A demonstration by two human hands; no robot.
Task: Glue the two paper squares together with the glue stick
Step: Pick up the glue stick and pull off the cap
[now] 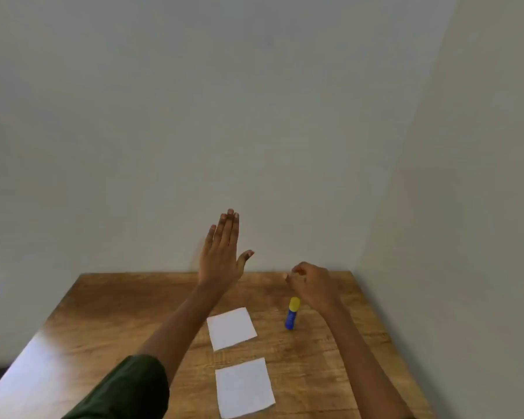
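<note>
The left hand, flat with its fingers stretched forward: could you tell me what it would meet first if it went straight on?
Probably the pale grey wall behind the wooden table. Nothing shows between the left hand and it, though depth is unclear.

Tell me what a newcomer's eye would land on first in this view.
First the left hand, raised flat with fingers together above the far edge of the wooden table, while the right hand hangs loosely curled beside it, holding nothing visible. Next the blue glue stick with its yellow cap, standing upright just below the right hand. Left of it, two white paper squares lie flat and apart, one nearer.
</note>
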